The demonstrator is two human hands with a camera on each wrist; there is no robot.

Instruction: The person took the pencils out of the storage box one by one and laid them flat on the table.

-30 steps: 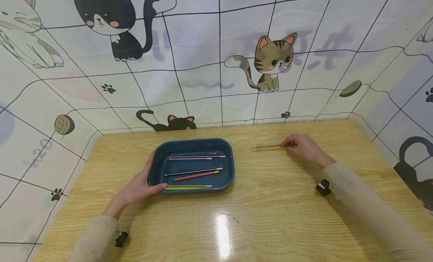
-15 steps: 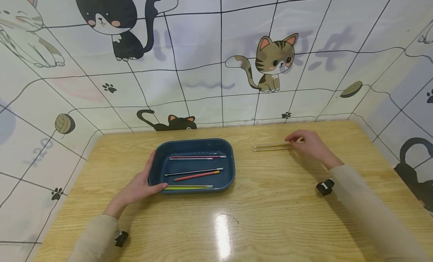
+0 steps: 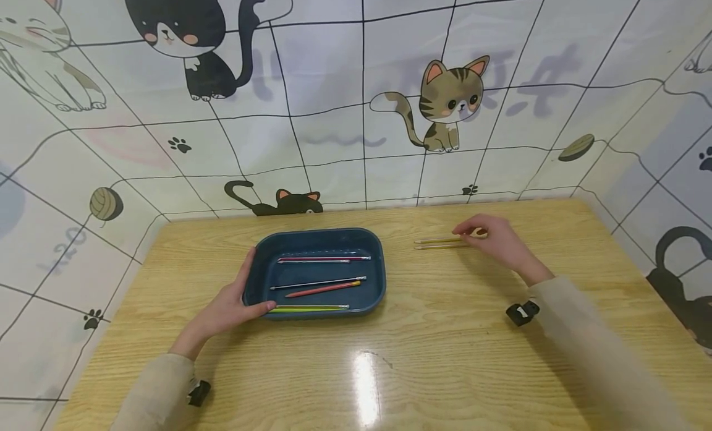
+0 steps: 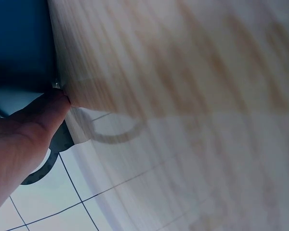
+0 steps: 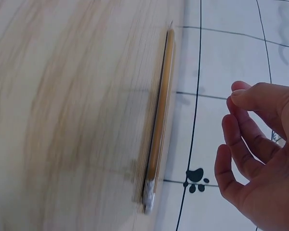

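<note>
My left hand [image 3: 225, 307] holds the near left corner of a dark blue tray [image 3: 381, 276]. The thumb lies over the near rim and the fingers lie along the left wall; the left wrist view shows part of this hand [image 4: 26, 130] at the tray edge. Inside the tray lie several pencils, among them a red pencil [image 3: 322, 289] and a pink pencil [image 3: 325, 258]. To its right, two yellow pencils [image 3: 436, 240] lie side by side on the table. Above their right ends hovers my right hand [image 3: 500, 242], fingers loosely bent, holding nothing. The right wrist view shows it apart from a yellow pencil [image 5: 161, 110].
The wooden table [image 3: 434, 357] ends at a wall covering [image 3: 334, 165] printed with cats and black lines. Side panels with the same print stand left and right. A black wrist device [image 3: 523, 313] hangs below each sleeve.
My right hand first drew back right along the yellow pencils, then shifted left again, staying near their right ends. The pencils look unmoved. My left hand and the tray have stayed put.
</note>
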